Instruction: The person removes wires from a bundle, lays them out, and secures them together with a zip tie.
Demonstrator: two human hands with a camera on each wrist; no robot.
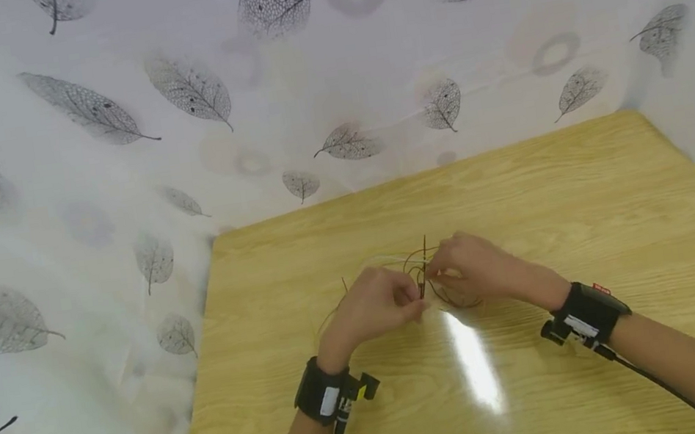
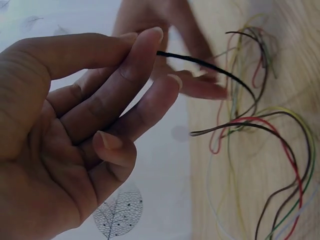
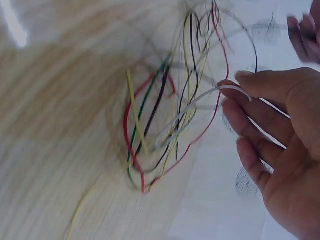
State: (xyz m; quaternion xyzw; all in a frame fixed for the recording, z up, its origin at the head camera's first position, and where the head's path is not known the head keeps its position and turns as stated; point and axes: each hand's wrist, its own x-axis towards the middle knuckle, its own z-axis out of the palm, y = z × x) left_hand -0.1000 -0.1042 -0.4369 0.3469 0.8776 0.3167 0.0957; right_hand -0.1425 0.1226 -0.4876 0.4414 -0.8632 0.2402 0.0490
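Note:
My left hand [image 1: 379, 301] pinches the end of a black wire [image 2: 210, 66] between thumb and forefinger, its other fingers loosely bent. In the right wrist view, a thin white wire [image 3: 192, 104] runs between the thumb and forefinger of my right hand [image 3: 285, 115], which pinches it near its end. Both hands work close together over the table, around a loose tangle of thin wires. Among these are a red wire [image 3: 126, 125], a yellow wire [image 3: 132, 95] and a green wire [image 3: 142, 107], looped and crossing one another.
The wood-grain table [image 1: 539, 205] bears the wires. Pale sheeting [image 1: 313, 66] printed with leaves rises behind it and along both sides. Black wrist straps [image 1: 321, 391] carry small cameras, and a cable [image 1: 665, 387] trails along the right forearm.

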